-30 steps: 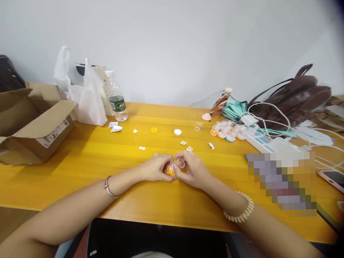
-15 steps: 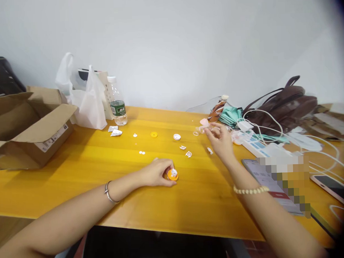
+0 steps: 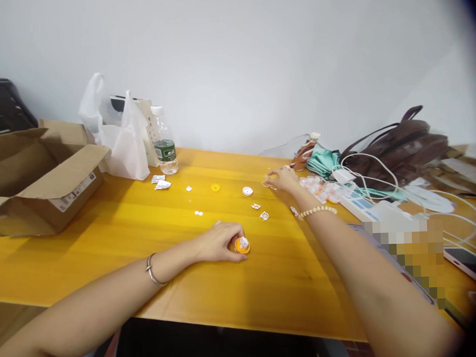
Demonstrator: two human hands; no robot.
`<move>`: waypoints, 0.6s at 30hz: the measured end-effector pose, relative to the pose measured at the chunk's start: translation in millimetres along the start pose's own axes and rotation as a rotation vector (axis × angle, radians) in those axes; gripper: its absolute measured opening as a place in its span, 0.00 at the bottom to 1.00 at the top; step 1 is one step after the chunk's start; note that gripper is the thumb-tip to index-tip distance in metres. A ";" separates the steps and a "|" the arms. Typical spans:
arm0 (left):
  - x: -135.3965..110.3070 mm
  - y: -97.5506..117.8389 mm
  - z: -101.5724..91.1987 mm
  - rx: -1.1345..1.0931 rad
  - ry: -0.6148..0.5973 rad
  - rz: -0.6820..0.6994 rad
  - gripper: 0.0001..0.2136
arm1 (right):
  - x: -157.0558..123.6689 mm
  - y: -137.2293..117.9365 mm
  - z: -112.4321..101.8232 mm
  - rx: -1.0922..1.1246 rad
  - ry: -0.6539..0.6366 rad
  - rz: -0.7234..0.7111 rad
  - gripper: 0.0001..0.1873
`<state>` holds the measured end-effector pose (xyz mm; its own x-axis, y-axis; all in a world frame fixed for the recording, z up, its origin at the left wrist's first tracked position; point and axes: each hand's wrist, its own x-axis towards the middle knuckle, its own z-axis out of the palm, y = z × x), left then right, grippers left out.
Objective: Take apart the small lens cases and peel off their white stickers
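My left hand (image 3: 222,242) rests on the table with thumb and fingers curled around a small round orange part (image 3: 242,247). A white piece (image 3: 244,242) sits on top of it. Farther off, my right hand (image 3: 284,180) reaches down, its fingertips closed at a clear ring (image 3: 266,185) on the table; how firmly they grip it is hard to see. Near the hands lie a white round cap (image 3: 247,191), a yellow disc (image 3: 215,187) and a white wheel-like piece (image 3: 264,216). Another small white piece (image 3: 255,206) lies just behind that one.
A cardboard box (image 3: 50,174), a white plastic bag (image 3: 123,146) and a water bottle (image 3: 165,147) stand at left. To the right are clear parts (image 3: 316,189), a power strip (image 3: 358,203), tangled white cables, a brown bag (image 3: 401,147) and a phone (image 3: 465,261).
My right hand has moved left and forward, down to the clear rings. A pinkish piece by its fingertips no longer shows there. My left hand keeps its hold on the orange part.
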<state>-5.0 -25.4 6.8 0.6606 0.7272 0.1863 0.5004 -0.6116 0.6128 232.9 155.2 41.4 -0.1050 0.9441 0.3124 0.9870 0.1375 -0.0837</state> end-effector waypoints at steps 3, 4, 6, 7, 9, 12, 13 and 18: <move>-0.1 1.8 -0.8 0.001 -0.004 -0.012 0.13 | -2.2 -0.4 -2.7 0.005 -0.019 0.038 0.19; -0.1 2.3 -1.0 0.002 -0.003 -0.015 0.13 | -2.2 -0.7 -4.7 0.009 -0.018 0.049 0.20; 0.0 2.8 -1.2 0.005 -0.002 -0.021 0.13 | -2.6 -2.3 -10.1 0.063 0.035 0.073 0.22; 0.0 2.9 -1.3 0.006 -0.002 -0.020 0.13 | -4.1 -3.8 -13.2 0.126 0.091 0.071 0.21; -0.1 2.8 -1.4 0.009 -0.002 -0.012 0.13 | -13.0 -9.7 -19.2 0.327 0.231 0.022 0.18; 0.0 1.7 -1.7 0.001 -0.004 -0.005 0.13 | -47.5 -26.8 -24.2 0.671 0.318 -0.142 0.13; 0.1 1.1 -1.9 -0.005 -0.006 -0.004 0.13 | -64.3 -33.9 -24.1 0.743 0.275 -0.211 0.12; 1.3 -2.8 -4.3 -0.018 -0.009 -0.008 0.14 | -144.8 -61.4 -17.3 0.814 0.035 -0.558 0.10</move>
<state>-7.9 -21.4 8.6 0.6618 0.7291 0.1743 0.4955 -0.5999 0.6281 189.5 4.9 17.6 -0.5134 0.6734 0.5319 0.4100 0.7370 -0.5374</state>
